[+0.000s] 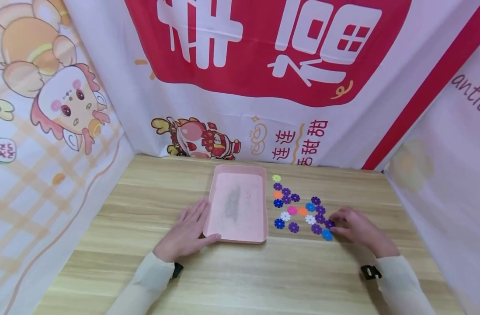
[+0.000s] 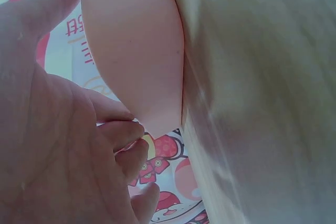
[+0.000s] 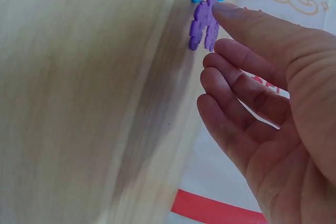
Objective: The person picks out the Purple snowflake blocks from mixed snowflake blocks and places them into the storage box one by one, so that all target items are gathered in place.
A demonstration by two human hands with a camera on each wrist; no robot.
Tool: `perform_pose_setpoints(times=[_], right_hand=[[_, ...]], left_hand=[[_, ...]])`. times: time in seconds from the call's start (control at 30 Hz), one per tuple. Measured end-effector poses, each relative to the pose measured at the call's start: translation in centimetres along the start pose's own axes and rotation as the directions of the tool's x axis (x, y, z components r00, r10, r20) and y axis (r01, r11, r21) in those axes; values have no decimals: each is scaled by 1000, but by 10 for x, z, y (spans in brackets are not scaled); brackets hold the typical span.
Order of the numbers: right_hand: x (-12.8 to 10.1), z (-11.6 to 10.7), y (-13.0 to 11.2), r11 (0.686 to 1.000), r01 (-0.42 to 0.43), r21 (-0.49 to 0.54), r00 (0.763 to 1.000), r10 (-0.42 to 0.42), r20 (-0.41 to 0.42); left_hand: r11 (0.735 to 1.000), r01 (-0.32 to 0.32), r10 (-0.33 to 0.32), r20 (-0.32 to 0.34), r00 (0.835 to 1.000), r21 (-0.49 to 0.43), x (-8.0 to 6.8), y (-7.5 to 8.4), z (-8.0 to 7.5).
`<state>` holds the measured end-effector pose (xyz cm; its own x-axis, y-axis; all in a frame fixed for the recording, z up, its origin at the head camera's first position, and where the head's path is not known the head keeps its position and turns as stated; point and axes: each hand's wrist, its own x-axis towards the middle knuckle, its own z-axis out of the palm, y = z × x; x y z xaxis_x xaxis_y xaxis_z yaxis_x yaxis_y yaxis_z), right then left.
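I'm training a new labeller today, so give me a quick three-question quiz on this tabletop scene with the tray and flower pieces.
1. True or false: the shallow pink plastic tray holds flower pieces.
2. Which hand rests flat beside the tray?
3. The right hand touches: A) a purple flower-shaped plastic disc B) the tray C) the wall cloth.

Key: 1 false, it holds none. 2 the left hand, on the light wooden table. 3 A.

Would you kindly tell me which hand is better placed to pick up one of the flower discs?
Right hand: its fingers already reach the purple disc, while the left hand rests beside the pink tray.
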<state>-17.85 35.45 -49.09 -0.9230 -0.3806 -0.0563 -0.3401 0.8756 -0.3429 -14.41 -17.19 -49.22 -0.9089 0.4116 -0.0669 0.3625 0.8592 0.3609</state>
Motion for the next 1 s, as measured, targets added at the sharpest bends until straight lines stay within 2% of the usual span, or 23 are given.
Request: perform_pose_setpoints(times=[0.2, 0.47, 0.7, 1.0], right_hand=[[-1, 5, 6, 1000, -13, 15, 1000, 13, 16], [8, 4, 7, 999, -6, 40, 997, 3, 71], [18, 0, 7, 995, -61, 78, 992, 52, 113], [24, -4, 8, 987, -108, 120, 984, 89, 153]], left_hand=[[1000, -15, 15, -1, 1000, -11, 1, 1, 3], [999, -39, 38, 9, 999, 23, -2, 0, 3], [992, -82, 80, 23, 997, 93, 1, 1, -3], [988, -91, 88, 29, 996, 128, 0, 1, 0]])
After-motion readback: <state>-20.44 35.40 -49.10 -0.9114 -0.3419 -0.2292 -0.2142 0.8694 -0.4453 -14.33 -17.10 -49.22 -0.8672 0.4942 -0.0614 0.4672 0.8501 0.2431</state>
